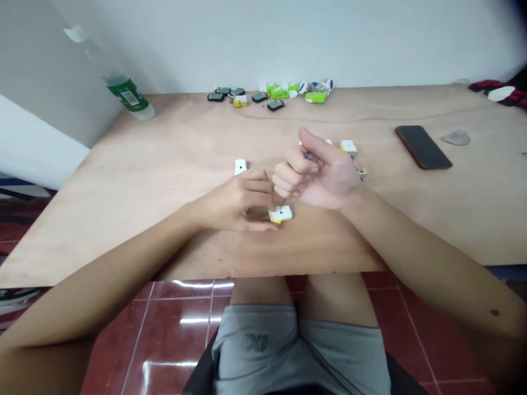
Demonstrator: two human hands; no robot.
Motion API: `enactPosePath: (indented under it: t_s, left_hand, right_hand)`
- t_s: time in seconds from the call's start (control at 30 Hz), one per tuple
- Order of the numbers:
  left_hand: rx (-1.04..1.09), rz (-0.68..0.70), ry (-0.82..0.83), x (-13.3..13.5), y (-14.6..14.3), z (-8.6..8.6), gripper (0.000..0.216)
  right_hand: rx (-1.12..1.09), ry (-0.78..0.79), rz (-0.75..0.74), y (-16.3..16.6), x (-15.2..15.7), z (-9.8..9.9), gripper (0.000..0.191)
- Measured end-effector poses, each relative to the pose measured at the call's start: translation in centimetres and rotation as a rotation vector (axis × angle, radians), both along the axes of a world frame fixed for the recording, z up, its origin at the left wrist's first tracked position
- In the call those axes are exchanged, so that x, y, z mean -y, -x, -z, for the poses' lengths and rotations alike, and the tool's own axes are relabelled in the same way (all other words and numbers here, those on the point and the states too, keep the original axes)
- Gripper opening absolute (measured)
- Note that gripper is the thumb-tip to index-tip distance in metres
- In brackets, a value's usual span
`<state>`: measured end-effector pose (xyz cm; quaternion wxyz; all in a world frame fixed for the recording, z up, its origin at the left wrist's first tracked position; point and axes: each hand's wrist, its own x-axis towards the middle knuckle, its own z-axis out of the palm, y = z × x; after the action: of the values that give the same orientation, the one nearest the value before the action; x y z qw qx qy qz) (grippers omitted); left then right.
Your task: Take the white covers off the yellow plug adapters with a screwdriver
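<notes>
My left hand [242, 202] rests on the table, its thumb and fingers closed on the left side of a small white-and-yellow plastic case [284, 214]. A dark hole shows in the case's white top. Above it, my right hand [319, 170] is wrapped round a screwdriver [308, 156] with a bluish-purple handle end. Its thin shaft slants down to the case near the hole; whether the tip sits in the hole I cannot tell. Just beyond my left hand lies another white piece [240, 165] with a hole, partly covered by the fingers.
More white-and-yellow cases [348, 146] lie behind my right hand, partly hidden. Along the wall are several dark modules [259, 97] and bright green parts [280, 92]. A bottle [129, 97] stands at the back left; a phone [423, 147] lies to the right.
</notes>
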<state>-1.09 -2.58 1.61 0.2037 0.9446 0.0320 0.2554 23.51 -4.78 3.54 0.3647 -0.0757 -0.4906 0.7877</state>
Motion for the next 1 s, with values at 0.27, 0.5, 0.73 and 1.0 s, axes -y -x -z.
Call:
enactPosePath:
  t_s: [0.27,0.5,0.73,1.0]
  left_hand:
    - [0.013,0.030,-0.051,-0.13,0.11,0.13,0.033]
    - [0.009,0.012,-0.010,-0.11,0.05,0.13,0.031]
    - [0.022,0.014,-0.020,-0.12,-0.02,0.06,0.033]
    - [0.014,0.001,-0.043,-0.22,0.23,0.36,0.034]
  right_hand:
    - [-0.015,-0.049,-0.087,-0.04,0.12,-0.05,0.073]
    - [0.028,-0.076,-0.079,-0.17,-0.27,0.07,0.074]
    - [0.014,-0.096,-0.111,-0.18,-0.35,0.09,0.073]
    - [0.039,-0.131,-0.131,0.00,-0.42,0.50,0.075]
